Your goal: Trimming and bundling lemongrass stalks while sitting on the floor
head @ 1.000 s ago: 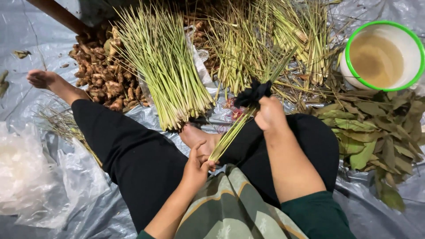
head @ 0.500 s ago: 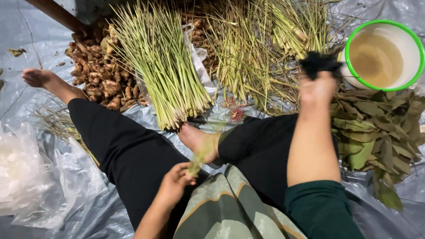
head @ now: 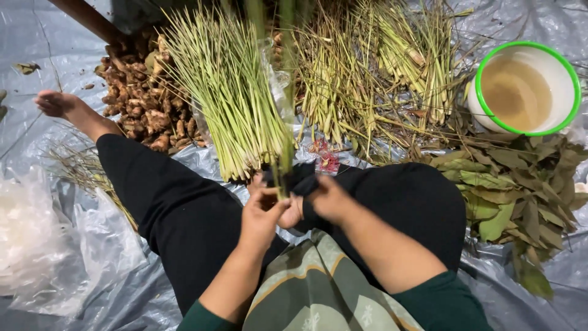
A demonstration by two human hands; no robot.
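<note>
I sit on a plastic sheet with legs in black trousers spread out. My left hand point(head: 262, 214) pinches the base of a thin green lemongrass stalk point(head: 283, 92) that stands upright and blurred in front of me. My right hand point(head: 327, 199) grips a dark black cloth point(head: 300, 178) pressed against the same stalk's lower end. Both hands meet just above my lap. A big fan-shaped bundle of green lemongrass point(head: 229, 92) lies right beyond them.
A heap of brown ginger roots point(head: 138, 98) lies at the left. More loose stalks point(head: 373, 73) are spread at the back. A white basin with a green rim point(head: 569, 70) holds cloudy water. Dry green leaves point(head: 520, 190) pile at right. Clear plastic bags point(head: 37, 245) sit left.
My right hand came back from the basin with the black cloth to my lap. My left hand rose to meet it, and the stalk now stands upright between them.
</note>
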